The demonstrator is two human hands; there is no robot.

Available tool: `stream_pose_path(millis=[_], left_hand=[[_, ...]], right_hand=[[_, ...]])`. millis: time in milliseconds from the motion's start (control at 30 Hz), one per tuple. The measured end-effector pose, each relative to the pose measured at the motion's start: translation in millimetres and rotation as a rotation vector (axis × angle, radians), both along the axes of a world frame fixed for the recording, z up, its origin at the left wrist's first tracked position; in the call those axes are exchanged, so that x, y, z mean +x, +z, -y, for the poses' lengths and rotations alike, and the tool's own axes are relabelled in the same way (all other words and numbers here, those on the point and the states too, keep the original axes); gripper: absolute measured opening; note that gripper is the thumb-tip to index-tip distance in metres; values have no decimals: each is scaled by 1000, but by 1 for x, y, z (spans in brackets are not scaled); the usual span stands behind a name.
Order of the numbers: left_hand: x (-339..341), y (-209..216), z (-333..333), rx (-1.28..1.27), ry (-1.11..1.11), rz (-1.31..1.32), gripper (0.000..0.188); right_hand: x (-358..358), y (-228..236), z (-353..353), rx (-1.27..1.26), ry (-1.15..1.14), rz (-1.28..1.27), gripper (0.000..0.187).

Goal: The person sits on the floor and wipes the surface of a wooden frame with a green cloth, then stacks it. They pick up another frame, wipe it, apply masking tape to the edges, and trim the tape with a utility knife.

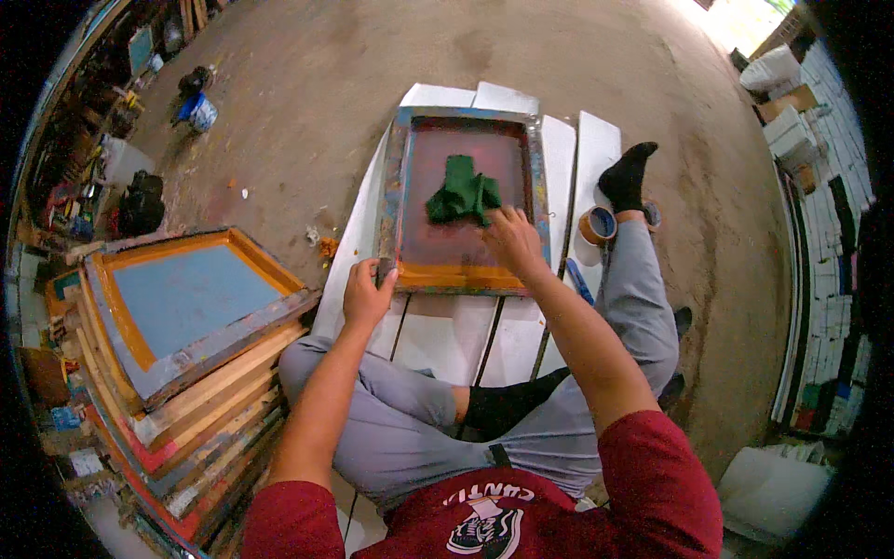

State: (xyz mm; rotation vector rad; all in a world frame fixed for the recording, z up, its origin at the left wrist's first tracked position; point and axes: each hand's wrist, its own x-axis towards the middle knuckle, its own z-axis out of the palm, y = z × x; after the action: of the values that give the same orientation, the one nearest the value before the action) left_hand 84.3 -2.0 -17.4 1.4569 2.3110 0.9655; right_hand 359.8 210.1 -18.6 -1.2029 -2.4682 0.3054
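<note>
A screen-printing frame [395,177] with a wooden rim and a dull purplish mesh lies in front of me on white boards [456,328]. Orange tape runs along its near inner edge. My left hand [369,296] grips the near left corner of the frame, thumb on top. On the mesh sits a crumpled green cloth [454,196]. The fingers of my right hand [512,240] are curled at the cloth's lower right edge and appear to hold it; their tips are partly hidden by the hand.
To the left stands a stack of wooden frames, the top screen [196,289] having blue mesh. A round tub [597,225] with dark contents and a blue tool [579,280] are by my right leg. A blue-and-white bucket [198,113] stands at far left; stacked white material [819,214] lines the right side.
</note>
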Motion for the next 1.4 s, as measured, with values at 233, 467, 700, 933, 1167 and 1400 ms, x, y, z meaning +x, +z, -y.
stream_pose_path(millis=[233,467,700,933,1167,1400], left_hand=[[-12,-5,-6,-274,2,237,73],[-7,3,-2,-348,35,248,79],[-5,-20,-1,-272,-16,317,76],[0,-15,-7,-336,-11,308,70],[-5,-28,-2,-299,-25,284,71],[1,-21,-4,-345,-6,252,73]], right_hand=[[-61,-3,-48,-218,-62,242,29],[-59,39,23,-578,160,-134,22],[-73,-1,76,-412,299,-47,15],[-130,-26,79,-482,449,-49,13],[-133,15,66,-587,456,102,12],[-97,-17,66,-462,473,14,12]])
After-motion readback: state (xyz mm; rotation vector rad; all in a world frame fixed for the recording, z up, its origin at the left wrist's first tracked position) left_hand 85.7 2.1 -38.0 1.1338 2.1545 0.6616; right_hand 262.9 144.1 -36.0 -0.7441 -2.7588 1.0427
